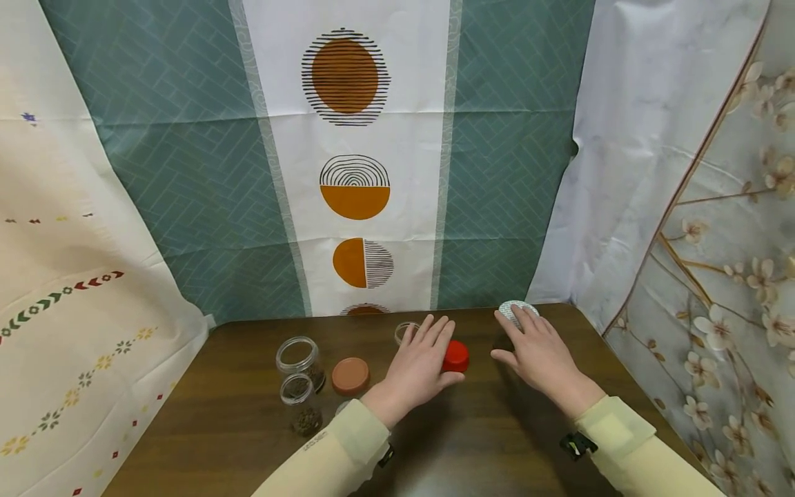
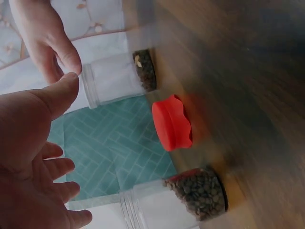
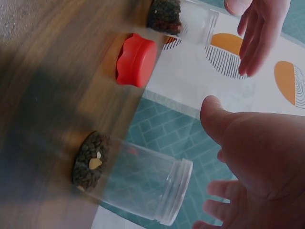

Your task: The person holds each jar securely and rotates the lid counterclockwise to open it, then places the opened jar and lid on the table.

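My left hand (image 1: 419, 369) hovers with fingers extended, beside a red lid (image 1: 456, 356) with a wavy edge. Behind its fingers stands a clear jar (image 2: 157, 205), part-filled with dark pellets; only its rim shows in the head view. My right hand (image 1: 540, 355) is held over the table, fingers outstretched and grasping nothing. Just beyond it is another clear jar (image 3: 138, 176) with dark bits and a few pale pieces at the bottom. From above, a pale patterned round top (image 1: 518, 310) shows there, partly covered by the fingers. The red lid lies between these two jars.
Two clear jars, a larger one (image 1: 298, 355) and a smaller one (image 1: 301, 407), stand on the left with dark contents. A coral lid (image 1: 350, 376) lies beside them. Fabric (image 1: 515, 172) hangs behind the wooden table (image 1: 205, 421). Something round is mostly hidden under the left forearm.
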`<state>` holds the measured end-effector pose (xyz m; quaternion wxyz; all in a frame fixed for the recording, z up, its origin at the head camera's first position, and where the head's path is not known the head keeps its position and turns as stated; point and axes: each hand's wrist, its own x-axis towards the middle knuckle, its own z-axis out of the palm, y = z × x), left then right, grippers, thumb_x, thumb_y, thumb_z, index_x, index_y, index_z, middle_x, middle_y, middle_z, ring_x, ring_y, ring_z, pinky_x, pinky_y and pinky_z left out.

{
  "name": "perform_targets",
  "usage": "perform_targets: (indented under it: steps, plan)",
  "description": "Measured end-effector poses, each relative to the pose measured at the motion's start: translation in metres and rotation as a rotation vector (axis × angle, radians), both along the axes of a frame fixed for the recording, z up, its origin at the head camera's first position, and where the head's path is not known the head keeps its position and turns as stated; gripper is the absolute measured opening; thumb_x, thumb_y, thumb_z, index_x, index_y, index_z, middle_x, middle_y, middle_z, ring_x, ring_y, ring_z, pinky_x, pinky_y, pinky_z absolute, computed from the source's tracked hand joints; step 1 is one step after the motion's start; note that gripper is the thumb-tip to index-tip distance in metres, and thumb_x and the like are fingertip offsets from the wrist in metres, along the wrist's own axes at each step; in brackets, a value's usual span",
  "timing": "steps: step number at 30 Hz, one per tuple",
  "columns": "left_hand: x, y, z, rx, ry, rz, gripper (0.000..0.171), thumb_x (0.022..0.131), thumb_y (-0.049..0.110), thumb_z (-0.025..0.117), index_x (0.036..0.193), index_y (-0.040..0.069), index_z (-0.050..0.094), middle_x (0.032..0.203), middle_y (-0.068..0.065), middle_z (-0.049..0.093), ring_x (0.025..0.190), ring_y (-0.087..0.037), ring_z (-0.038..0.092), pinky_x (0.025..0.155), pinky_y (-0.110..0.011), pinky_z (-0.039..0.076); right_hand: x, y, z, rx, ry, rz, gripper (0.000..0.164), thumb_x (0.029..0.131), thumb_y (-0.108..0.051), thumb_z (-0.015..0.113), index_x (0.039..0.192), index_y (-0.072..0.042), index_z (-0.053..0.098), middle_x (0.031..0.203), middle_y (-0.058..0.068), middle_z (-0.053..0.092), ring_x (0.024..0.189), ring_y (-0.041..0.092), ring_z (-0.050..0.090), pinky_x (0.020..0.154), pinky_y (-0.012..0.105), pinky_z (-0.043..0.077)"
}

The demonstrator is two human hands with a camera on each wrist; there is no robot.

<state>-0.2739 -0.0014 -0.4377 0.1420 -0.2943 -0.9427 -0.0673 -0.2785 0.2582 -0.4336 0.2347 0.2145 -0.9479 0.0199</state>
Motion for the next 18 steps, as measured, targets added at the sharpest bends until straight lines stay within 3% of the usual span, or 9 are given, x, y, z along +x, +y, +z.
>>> perform_targets:
  steps: [9, 18]
  plan:
    - [-0.003, 0.007, 0.002, -0.017, 0.001, 0.0, 0.098, 0.084, 0.066, 0.064, 0.159, 0.013, 0.03, 0.161, -0.004, 0.029, 0.149, -0.03, 0.023, 0.114, -0.059, 0.016, -0.014, -0.001, 0.009, -0.001, -0.054, -0.046, 0.075, 0.09, -0.048, 0.068, 0.149, -0.008, 0.047, 0.146, 0.029, 0.043, 0.134, 0.049, 0.039, 0.106, 0.06, 0.032]
    - [-0.007, 0.012, -0.002, -0.018, -0.031, -0.005, 0.096, 0.085, 0.064, 0.065, 0.159, 0.014, 0.031, 0.161, -0.004, 0.03, 0.148, -0.03, 0.024, 0.113, -0.059, 0.016, -0.028, 0.001, 0.006, 0.06, -0.058, -0.026, 0.072, 0.09, -0.048, 0.068, 0.147, -0.008, 0.05, 0.145, 0.028, 0.045, 0.133, 0.046, 0.042, 0.104, 0.059, 0.035]
